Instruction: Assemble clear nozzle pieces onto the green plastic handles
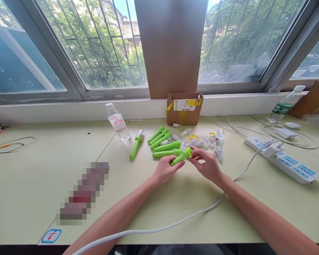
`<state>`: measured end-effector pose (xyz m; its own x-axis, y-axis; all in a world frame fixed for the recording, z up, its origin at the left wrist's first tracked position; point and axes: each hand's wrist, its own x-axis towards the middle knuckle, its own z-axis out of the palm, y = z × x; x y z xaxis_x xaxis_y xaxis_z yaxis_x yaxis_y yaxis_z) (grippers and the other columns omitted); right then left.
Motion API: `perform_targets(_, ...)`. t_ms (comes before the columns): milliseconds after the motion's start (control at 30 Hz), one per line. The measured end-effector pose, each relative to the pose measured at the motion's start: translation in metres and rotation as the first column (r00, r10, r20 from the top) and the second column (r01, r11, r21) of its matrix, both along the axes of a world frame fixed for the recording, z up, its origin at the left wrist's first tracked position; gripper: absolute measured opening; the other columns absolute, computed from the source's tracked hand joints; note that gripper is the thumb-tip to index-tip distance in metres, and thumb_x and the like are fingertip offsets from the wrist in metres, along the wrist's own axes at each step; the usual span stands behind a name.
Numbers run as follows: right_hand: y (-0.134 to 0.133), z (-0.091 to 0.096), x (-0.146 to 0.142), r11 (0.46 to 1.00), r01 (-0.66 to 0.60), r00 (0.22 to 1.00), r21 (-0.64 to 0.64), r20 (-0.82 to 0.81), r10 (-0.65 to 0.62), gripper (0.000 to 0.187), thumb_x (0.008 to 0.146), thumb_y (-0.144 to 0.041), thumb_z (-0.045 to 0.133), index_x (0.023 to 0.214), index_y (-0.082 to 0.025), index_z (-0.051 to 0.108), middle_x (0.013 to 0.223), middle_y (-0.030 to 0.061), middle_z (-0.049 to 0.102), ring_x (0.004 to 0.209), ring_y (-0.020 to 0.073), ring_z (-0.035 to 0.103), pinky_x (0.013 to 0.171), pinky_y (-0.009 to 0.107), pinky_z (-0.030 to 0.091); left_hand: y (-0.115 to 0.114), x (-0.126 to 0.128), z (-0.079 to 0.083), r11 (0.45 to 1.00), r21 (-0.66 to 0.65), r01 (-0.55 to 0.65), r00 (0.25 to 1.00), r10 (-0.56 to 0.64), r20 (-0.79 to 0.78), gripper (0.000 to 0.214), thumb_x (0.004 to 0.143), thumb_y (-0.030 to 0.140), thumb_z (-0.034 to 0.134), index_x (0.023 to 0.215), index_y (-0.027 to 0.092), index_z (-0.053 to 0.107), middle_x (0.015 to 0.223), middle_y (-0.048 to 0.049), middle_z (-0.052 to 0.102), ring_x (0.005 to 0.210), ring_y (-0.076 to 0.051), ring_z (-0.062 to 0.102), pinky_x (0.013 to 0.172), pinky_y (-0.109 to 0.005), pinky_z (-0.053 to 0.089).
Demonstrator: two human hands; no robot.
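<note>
My left hand [165,169] is closed around the lower end of a green plastic handle [181,157]. My right hand [206,164] pinches the handle's top end, where a yellow ring sits. Just behind lies a pile of several more green handles [164,141]. To its right are clear plastic caps and yellow rings [204,140]. One finished green handle with a clear cap [136,144] lies apart to the left.
A small open cardboard box [184,109] stands by the window sill. A water bottle [117,122] stands left of the pile. A white power strip [281,158] with a cable [175,221] lies at right. Another bottle [285,103] is far right.
</note>
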<state>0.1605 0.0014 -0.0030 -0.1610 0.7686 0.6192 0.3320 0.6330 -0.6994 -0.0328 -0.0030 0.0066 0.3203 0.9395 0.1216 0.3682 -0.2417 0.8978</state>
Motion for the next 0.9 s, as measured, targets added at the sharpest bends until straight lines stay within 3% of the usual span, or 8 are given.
perform_targets(100, 0.0011, 0.0002, -0.0011, 1.0, 0.007, 1.0, 0.011, -0.02, -0.007, 0.013, 0.082, -0.033, 0.063, 0.085, -0.02, 0.06, 0.112, 0.0117, 0.068, 0.063, 0.0154, 0.067, 0.057, 0.032, 0.061, -0.0013, 0.0007, 0.0018, 0.994, -0.109, 0.016, 0.999, -0.01, 0.051, 0.043, 0.079, 0.056, 0.056, 0.062, 0.016, 0.05, 0.049, 0.0053, 0.043, 0.044, -0.007, 0.037, 0.045, -0.022, 0.028)
perform_targets(233, 0.002, -0.0007, -0.0023, 1.0, 0.018, 0.999, 0.022, -0.027, -0.018, 0.012, 0.081, -0.031, 0.065, 0.085, -0.02, 0.06, 0.109, 0.011, 0.07, 0.063, 0.015, 0.067, 0.056, 0.031, 0.061, -0.0017, 0.0006, 0.0032, 0.987, -0.157, 0.037, 0.996, -0.024, 0.084, 0.043, 0.079, 0.055, 0.057, 0.061, 0.016, 0.049, 0.045, 0.006, 0.044, 0.04, -0.006, 0.035, 0.043, -0.021, 0.027)
perform_targets(500, 0.0, 0.0004, -0.0039, 0.999, -0.043, 0.999, 0.017, -0.018, 0.043, 0.017, 0.08, -0.024, 0.065, 0.094, -0.021, 0.055, 0.118, 0.0119, 0.064, 0.065, 0.0146, 0.068, 0.055, 0.03, 0.061, -0.0008, -0.0026, 0.0057, 0.957, -0.274, 0.095, 0.988, -0.056, 0.147, 0.043, 0.081, 0.057, 0.053, 0.079, 0.015, 0.06, 0.048, 0.0035, 0.054, 0.033, -0.005, 0.032, 0.036, -0.019, 0.025)
perform_targets(600, 0.0004, 0.0001, -0.0041, 0.997, -0.075, 0.997, 0.011, 0.001, 0.075, 0.022, 0.08, -0.021, 0.064, 0.1, -0.022, 0.053, 0.123, 0.0125, 0.061, 0.067, 0.0141, 0.068, 0.055, 0.029, 0.061, 0.0002, -0.0041, 0.006, 0.946, -0.299, 0.122, 0.98, -0.068, 0.185, 0.044, 0.082, 0.057, 0.052, 0.08, 0.014, 0.061, 0.048, 0.003, 0.055, 0.031, -0.004, 0.031, 0.035, -0.019, 0.023)
perform_targets(900, -0.0012, -0.0053, -0.0036, 0.996, -0.028, 1.0, 0.09, 0.001, 0.028, 0.012, 0.084, -0.017, 0.059, 0.094, -0.022, 0.055, 0.119, 0.011, 0.063, 0.068, 0.0125, 0.067, 0.057, 0.028, 0.06, -0.0007, -0.0061, 0.0091, 0.92, -0.347, 0.18, 0.966, -0.1, 0.236, 0.047, 0.081, 0.059, 0.053, 0.076, 0.013, 0.063, 0.044, 0.0021, 0.054, 0.03, -0.005, 0.035, 0.034, -0.019, 0.026)
